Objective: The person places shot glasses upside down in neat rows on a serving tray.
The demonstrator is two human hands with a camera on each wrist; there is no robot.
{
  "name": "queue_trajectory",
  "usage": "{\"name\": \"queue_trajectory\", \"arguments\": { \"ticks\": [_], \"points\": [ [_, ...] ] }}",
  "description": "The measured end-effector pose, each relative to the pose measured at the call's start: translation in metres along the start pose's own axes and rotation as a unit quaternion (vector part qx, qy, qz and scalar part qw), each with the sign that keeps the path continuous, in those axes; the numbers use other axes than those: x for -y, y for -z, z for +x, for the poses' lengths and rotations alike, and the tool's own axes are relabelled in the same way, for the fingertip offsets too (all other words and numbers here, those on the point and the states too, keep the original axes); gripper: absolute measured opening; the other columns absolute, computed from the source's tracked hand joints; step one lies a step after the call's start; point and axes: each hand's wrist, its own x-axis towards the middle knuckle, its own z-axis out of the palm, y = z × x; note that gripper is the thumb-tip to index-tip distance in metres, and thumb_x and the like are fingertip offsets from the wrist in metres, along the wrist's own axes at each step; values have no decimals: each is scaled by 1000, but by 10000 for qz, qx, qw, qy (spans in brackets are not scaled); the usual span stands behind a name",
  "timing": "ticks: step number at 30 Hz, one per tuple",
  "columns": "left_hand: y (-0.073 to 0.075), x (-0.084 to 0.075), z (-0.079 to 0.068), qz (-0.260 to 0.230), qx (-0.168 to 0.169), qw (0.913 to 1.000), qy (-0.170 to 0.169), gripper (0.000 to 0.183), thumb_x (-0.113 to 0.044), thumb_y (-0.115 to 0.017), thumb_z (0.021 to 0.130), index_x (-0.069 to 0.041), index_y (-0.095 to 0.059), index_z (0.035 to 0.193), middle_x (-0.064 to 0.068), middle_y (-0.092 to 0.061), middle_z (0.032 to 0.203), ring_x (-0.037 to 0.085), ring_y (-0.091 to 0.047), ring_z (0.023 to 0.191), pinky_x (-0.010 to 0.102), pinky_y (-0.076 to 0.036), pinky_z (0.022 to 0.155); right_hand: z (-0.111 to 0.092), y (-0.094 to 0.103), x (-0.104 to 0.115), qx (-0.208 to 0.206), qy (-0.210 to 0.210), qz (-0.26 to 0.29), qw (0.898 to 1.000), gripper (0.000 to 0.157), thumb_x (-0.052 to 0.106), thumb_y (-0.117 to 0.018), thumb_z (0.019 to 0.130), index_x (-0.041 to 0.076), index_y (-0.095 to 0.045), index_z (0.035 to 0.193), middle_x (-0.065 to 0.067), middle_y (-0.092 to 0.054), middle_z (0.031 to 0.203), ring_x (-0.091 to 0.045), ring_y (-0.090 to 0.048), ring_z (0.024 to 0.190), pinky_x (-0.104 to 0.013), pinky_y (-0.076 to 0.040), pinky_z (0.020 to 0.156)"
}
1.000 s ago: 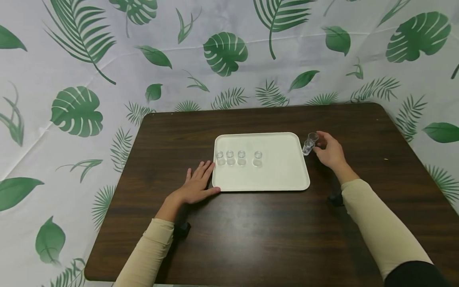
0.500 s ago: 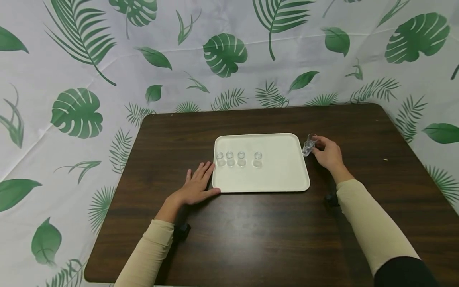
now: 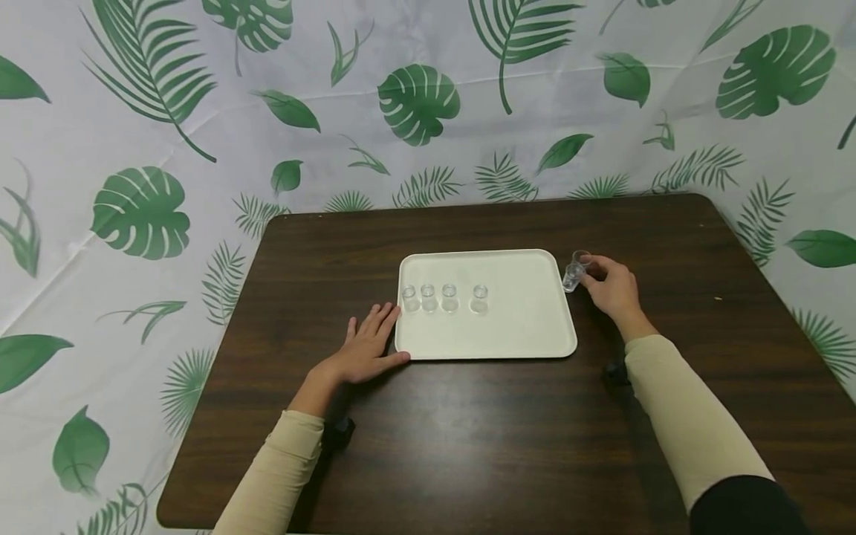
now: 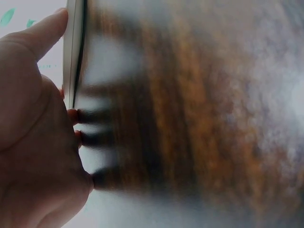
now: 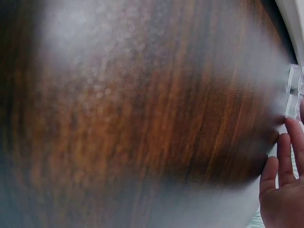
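Note:
A cream tray (image 3: 515,327) lies on the dark wooden table, with several small clear glasses in a row across its left half, among them the rightmost glass (image 3: 478,300). My left hand (image 3: 364,348) rests at the tray's near left corner, fingers spread along its left edge and thumb on the front rim. Beyond the tray's right edge, my right hand (image 3: 614,288) pinches a clear shot glass (image 3: 581,259) between thumb and fingers. A second clear glass (image 3: 571,278) stands close against it by the rim. In the right wrist view, two glasses (image 5: 294,78) show only partly at the edge.
The brown table (image 3: 428,446) stretches around the tray on all sides. Behind it hangs a white cloth (image 3: 468,141) printed with green leaves. A small pale fleck (image 3: 718,298) lies on the table to the right.
My right hand has shifted slightly left, its fingers closing in around the shot glass, and then stays nearly still. The left hand and the tray hold their places.

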Motion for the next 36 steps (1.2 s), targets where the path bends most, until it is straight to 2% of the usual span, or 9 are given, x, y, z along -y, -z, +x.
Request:
{"name": "queue_trajectory", "arguments": {
  "ticks": [9,16,21,29,32,36],
  "points": [
    [-2,3,1,-9,49,10000,85,92,-63,-46,95,-17,2,159,8,2,165,28,9,149,64,8,110,-1,2,2,5,127,78,9999,34,15,-62,97,-4,-58,125,-28,-60,119,-43,-53,113,-56,-37,98],
    [1,0,-2,69,25,10000,60,92,-60,-47,96,-14,0,159,12,0,164,31,6,149,66,6,109,1,6,2,45,77,174,9998,36,13,-61,98,-7,-54,127,-29,-59,121,-43,-54,112,-54,-38,97],
    [4,-3,-3,-1,22,10000,17,91,-59,-48,96,-12,-1,159,13,-1,164,33,6,149,66,6,109,0,12,3,-9,-29,367,9993,36,13,-61,98,-7,-54,127,-29,-59,123,-41,-57,111,-52,-43,94],
    [6,-3,-1,86,65,9999,6,90,-57,-49,97,-12,-1,159,15,-1,164,34,5,149,67,5,109,-4,23,3,-208,-75,572,9981,41,21,-61,98,-6,-54,128,-27,-58,124,-39,-57,108,-45,-45,90],
    [6,-3,0,55,90,9999,25,91,-57,-49,97,-13,-1,159,14,-1,164,33,5,149,67,5,109,-5,25,4,-300,-99,665,9973,43,24,-61,98,-6,-54,128,-26,-57,125,-37,-57,109,-39,-46,90],
    [4,-2,0,35,101,9999,36,91,-58,-49,97,-13,0,159,13,-1,164,33,6,149,66,6,109,-4,28,8,-515,-22,876,9948,42,25,-62,97,-3,-56,128,-23,-58,124,-25,-58,104,-22,-46,81]
  ]
}}
